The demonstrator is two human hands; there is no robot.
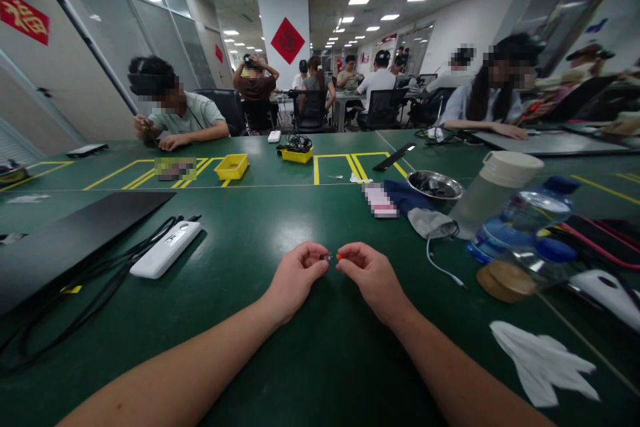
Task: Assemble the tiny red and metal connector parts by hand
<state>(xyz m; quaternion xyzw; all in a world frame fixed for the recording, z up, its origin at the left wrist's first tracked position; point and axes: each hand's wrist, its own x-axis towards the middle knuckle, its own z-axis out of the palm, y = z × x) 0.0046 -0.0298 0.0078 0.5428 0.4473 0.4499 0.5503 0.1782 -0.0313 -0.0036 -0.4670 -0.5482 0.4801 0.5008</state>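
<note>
Over the middle of the green table (310, 213), my left hand (299, 277) pinches a small dark and metallic piece (327, 257) between thumb and fingers. Just to its right, my right hand (371, 275) is closed on a small orange piece (339, 256). The two pieces face each other with a narrow gap between the fingertips. Both are too small to make out in detail.
To the left lie a white power bank (167, 249), cables and a black laptop (75, 233). Rightward are a metal bowl (435, 185), bottles (525, 213), a blue-grey pouch (415, 208) and white gloves (543, 360). Yellow trays (233, 166) stand farther back; people sit beyond.
</note>
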